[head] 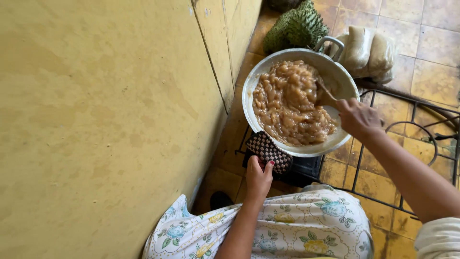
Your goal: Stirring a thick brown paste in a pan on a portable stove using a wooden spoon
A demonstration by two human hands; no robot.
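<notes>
Brown, glossy, lumpy mash [292, 103] fills a wide round aluminium pan [254, 81] with loop handles, seated on a dark burner stand on the ochre tiled floor [431, 43], close beside a yellow painted wall [105, 120]. The person's right hand [357, 117] is closed around the handle of a wooden spoon [326, 96], whose bowl is buried in the mash at the pan's right side. The left hand [258, 177] clamps a brown-and-cream checkered cloth pad [269, 151] against the near rim, fingers curled over it, steadying the pan. Judged from this: stirring is under way, with the pan braced against the push of the spoon. The mash looks thick and sticky, so the next stroke likely calls for a firm sweep along the pan wall while the left grip keeps the rim from sliding. Beyond the pan lie a spiky green fruit [297, 29] and some pale wrapped bundles in clear plastic [369, 50]; a black wire rack [421, 129] stands to the right. A floral-print garment [306, 225] covers the person's lap.
</notes>
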